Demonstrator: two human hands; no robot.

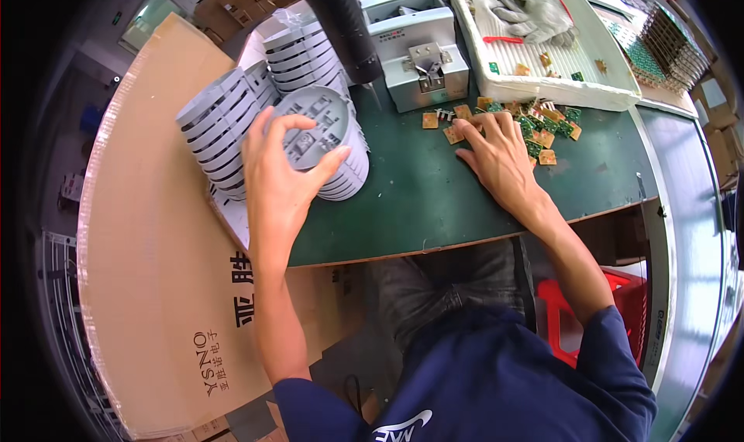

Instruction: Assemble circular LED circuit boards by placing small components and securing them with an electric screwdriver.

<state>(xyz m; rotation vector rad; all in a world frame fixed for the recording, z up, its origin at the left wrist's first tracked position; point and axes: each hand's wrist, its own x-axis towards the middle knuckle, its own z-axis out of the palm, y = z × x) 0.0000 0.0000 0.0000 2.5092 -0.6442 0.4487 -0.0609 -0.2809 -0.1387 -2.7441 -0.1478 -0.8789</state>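
My left hand is curled round the rim of a round grey plastic housing, thumb at the near right edge and fingers at the left. That housing sits at the top of a stack of similar grey housings; molded slots and small details show on its face. On the right, my right hand rests palm down at the near edge of a pile of small circuit boards, green and tan. Its fingers are apart over the boards, and nothing shows gripped between them. Some boards beneath the hand are hidden.
More stacked grey housings stand at the left. A metal fixture and a black cylindrical tool stand behind the green tabletop. A white foam tray holds gloves and red-handled pliers. Cardboard lies left, a red crate below right.
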